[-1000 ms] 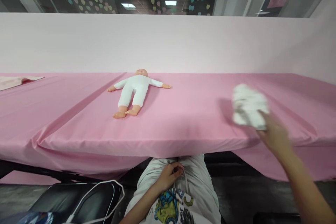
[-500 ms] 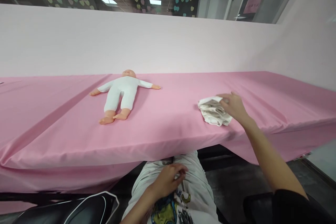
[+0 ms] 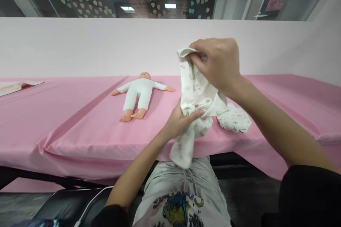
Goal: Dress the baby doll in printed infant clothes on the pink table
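A white printed baby garment (image 3: 195,88) hangs partly unfolded in front of me, above the table's near edge. My right hand (image 3: 217,62) pinches its upper edge. Lower down, my left hand (image 3: 182,118) grips the bunched middle, thumb across the cloth. One end of the garment dangles toward my lap. Another folded white printed cloth (image 3: 234,118) lies on the table to the right, partly behind the held garment. A baby doll (image 3: 139,94) in a white bodysuit lies on its back to the left, arms spread, apart from both hands.
A pink cloth (image 3: 87,131) covers the table. At the far left lies a pale flat cloth (image 3: 16,87). A white wall (image 3: 106,46) with a window above stands behind the table. Lower left, a white cable (image 3: 93,200) runs over a black chair (image 3: 69,205).
My right hand has lifted the garment off the folded pile and brought it left and up. My left hand has risen from my lap to hold it. The view has shifted left.
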{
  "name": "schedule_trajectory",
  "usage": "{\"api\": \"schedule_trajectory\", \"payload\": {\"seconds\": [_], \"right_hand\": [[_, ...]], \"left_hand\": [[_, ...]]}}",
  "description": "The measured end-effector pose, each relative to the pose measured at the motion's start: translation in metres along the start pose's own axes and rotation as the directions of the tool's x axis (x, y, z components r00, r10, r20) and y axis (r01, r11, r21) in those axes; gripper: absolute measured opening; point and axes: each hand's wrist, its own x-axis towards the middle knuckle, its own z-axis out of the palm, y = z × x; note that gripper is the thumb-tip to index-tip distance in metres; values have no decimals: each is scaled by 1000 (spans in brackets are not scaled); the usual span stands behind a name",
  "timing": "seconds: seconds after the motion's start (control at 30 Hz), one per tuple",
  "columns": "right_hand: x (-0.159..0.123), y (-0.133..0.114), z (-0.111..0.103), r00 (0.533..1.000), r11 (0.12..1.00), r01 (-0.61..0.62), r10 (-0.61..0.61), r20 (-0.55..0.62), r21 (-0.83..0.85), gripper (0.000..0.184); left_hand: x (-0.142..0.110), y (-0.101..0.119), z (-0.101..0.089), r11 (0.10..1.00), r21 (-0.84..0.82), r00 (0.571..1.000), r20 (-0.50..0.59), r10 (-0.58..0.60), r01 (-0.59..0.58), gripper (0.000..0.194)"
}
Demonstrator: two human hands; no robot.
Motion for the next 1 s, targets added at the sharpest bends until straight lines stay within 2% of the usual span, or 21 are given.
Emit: {"api": "schedule_trajectory", "payload": {"seconds": [0.13, 0.23, 0.3, 0.4, 0.43, 0.5, 0.57, 0.63, 0.7, 0.77, 0.83, 0.87, 0.9, 0.93, 1.0], "right_hand": [[18, 19, -12, 1000, 989, -30, 29, -9, -145, 42], [19, 47, -11, 994, 978, -112, 111, -13, -176, 53], [15, 70, -3, 982, 968, -186, 189, -2, -170, 53], [8, 101, 21, 963, 957, -264, 269, 21, -123, 57], [6, 107, 30, 958, 954, -280, 285, 33, -105, 61], [1, 111, 46, 944, 946, -308, 317, 88, -104, 56], [-4, 100, 59, 938, 967, -249, 256, 233, -58, 53], [-7, 77, 65, 928, 983, -130, 73, 366, 131, 66], [-6, 50, 65, 924, 932, -69, -75, 376, 356, 60], [0, 30, 59, 937, 883, -94, -78, 340, 461, 36], [10, 21, 47, 964, 865, -132, -2, 267, 484, 15], [16, 20, 41, 976, 857, -150, 50, 211, 493, 10], [21, 22, 35, 982, 841, -170, 104, 155, 514, 10], [27, 27, 29, 982, 812, -189, 156, 106, 553, 12], [35, 39, 21, 975, 700, -192, 219, 49, 688, 15]], "left_hand": [[18, -29, -22, 992, 124, 997, -80, -18, 27, 27], [36, -43, -49, 993, 114, 993, -120, 5, 9, 23], [47, -44, -66, 979, 204, 985, -173, 17, 19, 21], [65, -38, -88, 909, 415, 962, -262, 81, 37, 22], [72, -35, -94, 889, 458, 956, -272, 111, 28, 24], [85, -26, -101, 863, 505, 947, -270, 174, -14, 27], [98, -14, -99, 847, 525, 937, -252, 244, -80, 26], [108, 3, -89, 833, 524, 928, -193, 319, -177, 23], [113, 19, -73, 823, 488, 913, -118, 392, -290, 21], [113, 31, -58, 805, 446, 865, -120, 487, -392, 23], [107, 34, -46, 795, 414, 816, -180, 549, -444, 33], [102, 32, -42, 806, 391, 811, -206, 547, -444, 42], [97, 28, -38, 830, 358, 828, -213, 519, -428, 52], [92, 22, -35, 864, 312, 864, -193, 466, -396, 61], [82, 7, -30, 935, 204, 947, -79, 312, -291, 66]]}}
